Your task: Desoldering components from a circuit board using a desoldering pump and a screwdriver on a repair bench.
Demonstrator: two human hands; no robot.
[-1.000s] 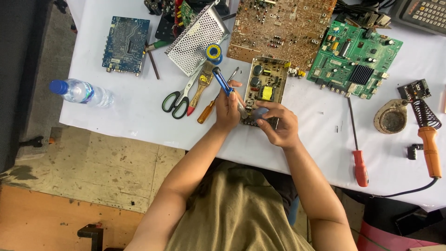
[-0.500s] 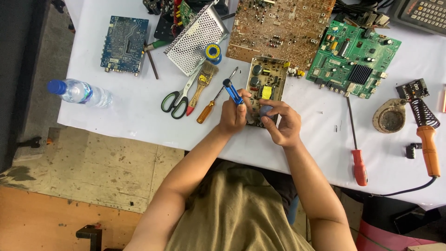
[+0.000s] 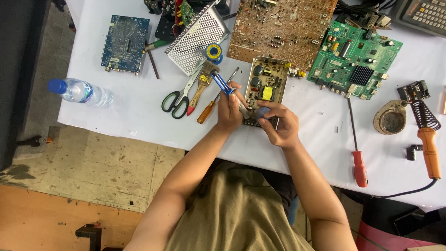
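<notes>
My left hand (image 3: 229,111) grips a blue-handled soldering tool (image 3: 222,82), its tip pointing down at the near end of a small power-supply board (image 3: 265,86) with a yellow transformer. My right hand (image 3: 278,124) rests on that near end, fingers curled around a grey round part at the board's edge. The board lies flat on the white table (image 3: 139,116), between the two hands.
Left of the hands lie an orange-handled screwdriver (image 3: 207,111), a brush (image 3: 200,88), green-handled scissors (image 3: 175,100), a metal mesh cover (image 3: 197,39), a blue board (image 3: 125,43) and a water bottle (image 3: 80,92). A brown board (image 3: 281,28), green board (image 3: 356,61), red screwdriver (image 3: 358,163) and orange soldering iron (image 3: 429,139) lie right.
My left hand has swung the blue tool from near the orange screwdriver over to the board's near end, closing in beside my right hand. My right hand has stayed on the board.
</notes>
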